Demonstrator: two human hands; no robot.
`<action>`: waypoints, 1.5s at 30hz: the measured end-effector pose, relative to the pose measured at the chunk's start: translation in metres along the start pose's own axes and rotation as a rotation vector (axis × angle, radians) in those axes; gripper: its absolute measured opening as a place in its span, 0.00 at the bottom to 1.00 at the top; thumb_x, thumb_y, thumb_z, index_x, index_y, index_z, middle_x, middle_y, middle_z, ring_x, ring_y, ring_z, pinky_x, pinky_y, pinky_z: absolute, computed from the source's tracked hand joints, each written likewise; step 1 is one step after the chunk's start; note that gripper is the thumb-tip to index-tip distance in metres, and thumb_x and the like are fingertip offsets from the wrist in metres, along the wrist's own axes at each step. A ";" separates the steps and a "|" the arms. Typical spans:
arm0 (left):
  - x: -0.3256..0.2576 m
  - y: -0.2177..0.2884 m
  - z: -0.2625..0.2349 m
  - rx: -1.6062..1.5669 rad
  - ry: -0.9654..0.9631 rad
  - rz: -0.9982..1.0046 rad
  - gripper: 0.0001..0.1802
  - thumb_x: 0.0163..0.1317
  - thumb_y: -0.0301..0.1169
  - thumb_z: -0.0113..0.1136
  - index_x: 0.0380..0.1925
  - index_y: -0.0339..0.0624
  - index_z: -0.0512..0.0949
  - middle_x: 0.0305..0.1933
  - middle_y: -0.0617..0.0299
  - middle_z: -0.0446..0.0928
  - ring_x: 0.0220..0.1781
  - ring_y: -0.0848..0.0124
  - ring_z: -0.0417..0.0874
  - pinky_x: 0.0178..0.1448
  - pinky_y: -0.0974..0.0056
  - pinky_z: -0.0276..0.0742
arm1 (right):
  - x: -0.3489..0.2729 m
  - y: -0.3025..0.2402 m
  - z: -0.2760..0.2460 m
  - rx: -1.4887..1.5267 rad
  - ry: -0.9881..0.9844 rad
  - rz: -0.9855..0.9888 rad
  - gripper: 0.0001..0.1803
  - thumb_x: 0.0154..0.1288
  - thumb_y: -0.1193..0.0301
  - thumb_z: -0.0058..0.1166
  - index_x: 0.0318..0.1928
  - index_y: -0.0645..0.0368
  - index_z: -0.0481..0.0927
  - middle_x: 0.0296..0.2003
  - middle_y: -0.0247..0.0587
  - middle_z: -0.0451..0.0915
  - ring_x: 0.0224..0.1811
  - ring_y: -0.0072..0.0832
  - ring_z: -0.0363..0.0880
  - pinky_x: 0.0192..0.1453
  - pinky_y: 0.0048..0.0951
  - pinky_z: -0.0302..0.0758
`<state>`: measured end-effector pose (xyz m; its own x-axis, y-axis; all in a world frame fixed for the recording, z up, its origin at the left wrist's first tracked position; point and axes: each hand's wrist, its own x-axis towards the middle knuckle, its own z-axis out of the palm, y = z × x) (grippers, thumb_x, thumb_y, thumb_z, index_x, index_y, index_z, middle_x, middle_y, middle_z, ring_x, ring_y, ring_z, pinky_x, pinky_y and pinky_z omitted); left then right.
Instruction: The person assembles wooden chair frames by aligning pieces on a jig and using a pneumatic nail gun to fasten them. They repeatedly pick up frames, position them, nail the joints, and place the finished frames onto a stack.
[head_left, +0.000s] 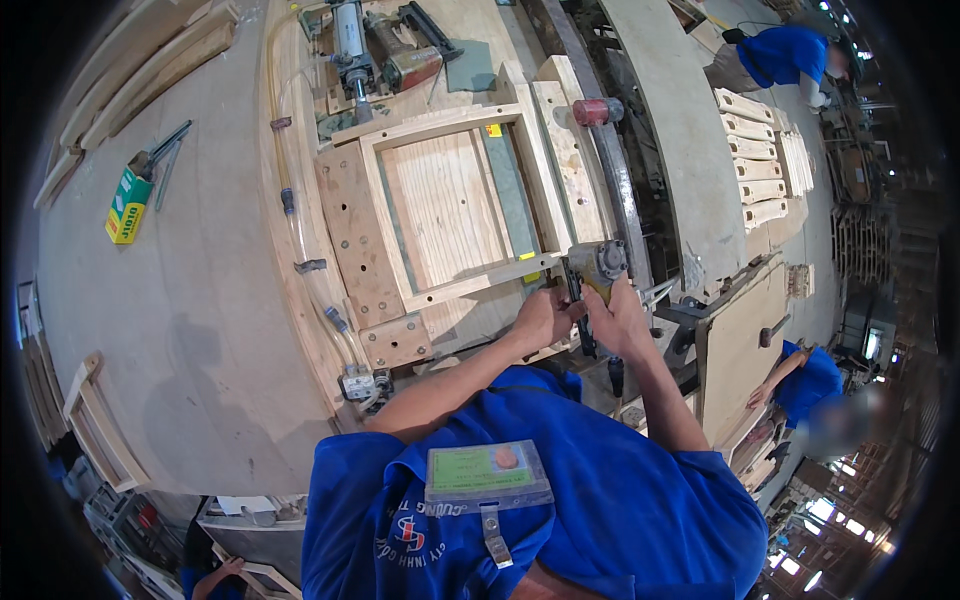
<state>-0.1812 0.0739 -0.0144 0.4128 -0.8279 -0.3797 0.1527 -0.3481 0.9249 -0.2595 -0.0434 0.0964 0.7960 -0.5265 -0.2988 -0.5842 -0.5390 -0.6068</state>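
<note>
Fingers: I am seeing the right hand [620, 318] wrapping a nail gun [597, 268] at the wooden frame [450, 200] corner on the jig; the left hand [543, 318] is curling beside the nose. Risk, I am judging: fastener striking those close left fingers.

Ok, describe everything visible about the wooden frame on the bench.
The wooden frame is a pale, unfinished rectangle of four rails, lying flat in a wooden jig on the workbench. Through its opening shows a bare wood panel. At its near right corner the left hand rests by the rail, and the right hand holds a nail gun against it.
</note>
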 end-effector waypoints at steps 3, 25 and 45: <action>0.001 0.005 -0.002 0.008 -0.015 0.001 0.21 0.69 0.48 0.65 0.41 0.38 0.86 0.30 0.42 0.84 0.36 0.47 0.88 0.42 0.47 0.80 | 0.001 -0.002 0.000 -0.023 -0.011 -0.028 0.22 0.75 0.69 0.56 0.60 0.72 0.69 0.46 0.73 0.83 0.54 0.70 0.82 0.55 0.54 0.79; 0.122 0.068 -0.108 -0.015 0.570 -0.011 0.20 0.68 0.45 0.66 0.39 0.35 0.85 0.36 0.42 0.87 0.42 0.44 0.89 0.47 0.46 0.82 | 0.211 -0.078 -0.006 0.466 0.005 0.008 0.18 0.77 0.66 0.61 0.56 0.61 0.70 0.33 0.36 0.78 0.19 0.20 0.72 0.21 0.28 0.71; 0.112 0.054 -0.141 -0.273 0.836 0.016 0.16 0.68 0.40 0.68 0.42 0.37 0.84 0.36 0.47 0.88 0.41 0.51 0.90 0.46 0.51 0.82 | 0.238 -0.123 0.019 0.190 -0.256 -0.234 0.19 0.75 0.70 0.61 0.59 0.67 0.74 0.35 0.40 0.84 0.29 0.25 0.83 0.32 0.31 0.79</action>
<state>-0.0003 0.0242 -0.0050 0.9229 -0.2014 -0.3282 0.3062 -0.1333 0.9426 0.0051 -0.0902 0.0865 0.9319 -0.2100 -0.2957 -0.3618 -0.4813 -0.7984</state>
